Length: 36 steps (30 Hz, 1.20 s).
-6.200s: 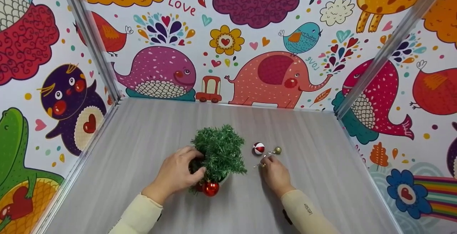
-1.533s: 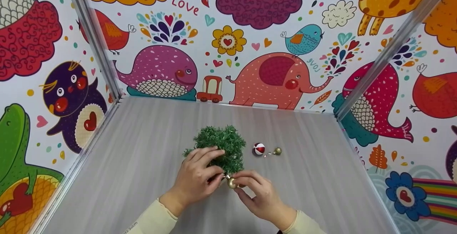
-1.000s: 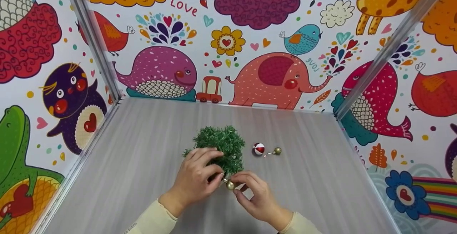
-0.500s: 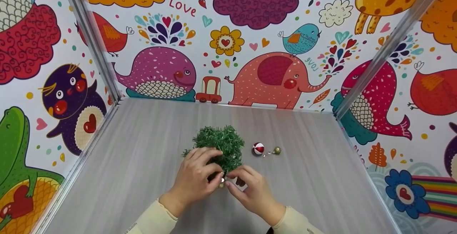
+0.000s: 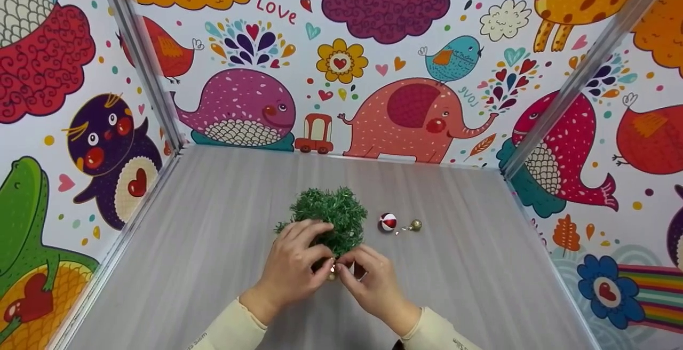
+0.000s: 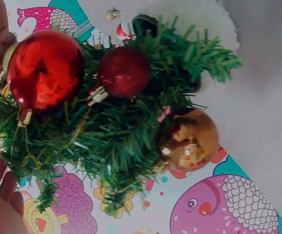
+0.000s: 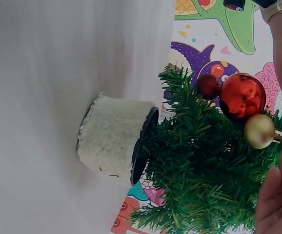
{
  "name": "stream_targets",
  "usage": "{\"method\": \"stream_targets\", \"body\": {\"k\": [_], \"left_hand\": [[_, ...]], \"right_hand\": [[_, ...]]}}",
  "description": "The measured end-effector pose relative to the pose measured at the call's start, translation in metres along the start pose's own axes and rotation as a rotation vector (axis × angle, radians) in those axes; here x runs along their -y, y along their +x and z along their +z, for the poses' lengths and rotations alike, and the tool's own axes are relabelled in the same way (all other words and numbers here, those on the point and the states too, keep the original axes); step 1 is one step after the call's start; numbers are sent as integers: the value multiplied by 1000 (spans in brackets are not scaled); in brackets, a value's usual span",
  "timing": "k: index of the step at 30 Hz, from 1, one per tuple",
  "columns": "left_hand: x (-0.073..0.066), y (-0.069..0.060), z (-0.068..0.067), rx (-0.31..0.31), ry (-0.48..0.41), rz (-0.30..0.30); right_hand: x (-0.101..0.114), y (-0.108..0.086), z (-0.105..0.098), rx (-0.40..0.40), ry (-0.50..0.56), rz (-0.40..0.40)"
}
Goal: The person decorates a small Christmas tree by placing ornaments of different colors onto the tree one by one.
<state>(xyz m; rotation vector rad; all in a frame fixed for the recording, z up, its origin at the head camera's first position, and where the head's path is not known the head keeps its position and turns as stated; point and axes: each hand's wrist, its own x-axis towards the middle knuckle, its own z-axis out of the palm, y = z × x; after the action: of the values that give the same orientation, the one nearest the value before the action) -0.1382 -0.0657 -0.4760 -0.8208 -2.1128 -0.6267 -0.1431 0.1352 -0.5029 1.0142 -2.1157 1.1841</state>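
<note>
A small green tinsel Christmas tree (image 5: 333,211) stands in a fuzzy white pot (image 7: 114,136). My left hand (image 5: 293,264) is at its near side, thumb and forefinger pinching a branch tip. Opposite it, my right hand (image 5: 376,286) pinches the top of a small matte gold bauble (image 7: 259,131), probably by its loop; the fingers hide the exact grip. A shiny red bauble (image 6: 46,70), a dark red bauble (image 6: 125,72) and a shiny gold bauble (image 6: 190,139) hang on the branches.
Right of the tree, a red-and-white bauble (image 5: 388,222) and a small gold bauble (image 5: 415,225) with a clip lie on the grey table (image 5: 453,264). Patterned walls (image 5: 341,104) with metal corner posts (image 5: 136,51) enclose the table on several sides.
The right hand took a gold bauble from the table to the tree's near side. Its fingers then slid from the ball up to its top, beside the left fingertips. The left hand stays almost still lately.
</note>
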Motion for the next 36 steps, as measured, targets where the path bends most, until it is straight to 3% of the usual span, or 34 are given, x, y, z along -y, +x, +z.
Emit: {"method": "stream_targets", "body": {"k": [12,21,29,36], "left_hand": [[-2,-6,3,-116,80,-13],[-5,-2,4,-122,105,-68],[-9,0,4,-115,131,-115],[-10,-1,5,-93,149,-113]], "right_hand": [[-3,1,1,-29,-137,33],[-2,4,2,-32,-257,63],[-1,6,2,-57,-188,132],[-2,6,3,-24,-231,168]]}}
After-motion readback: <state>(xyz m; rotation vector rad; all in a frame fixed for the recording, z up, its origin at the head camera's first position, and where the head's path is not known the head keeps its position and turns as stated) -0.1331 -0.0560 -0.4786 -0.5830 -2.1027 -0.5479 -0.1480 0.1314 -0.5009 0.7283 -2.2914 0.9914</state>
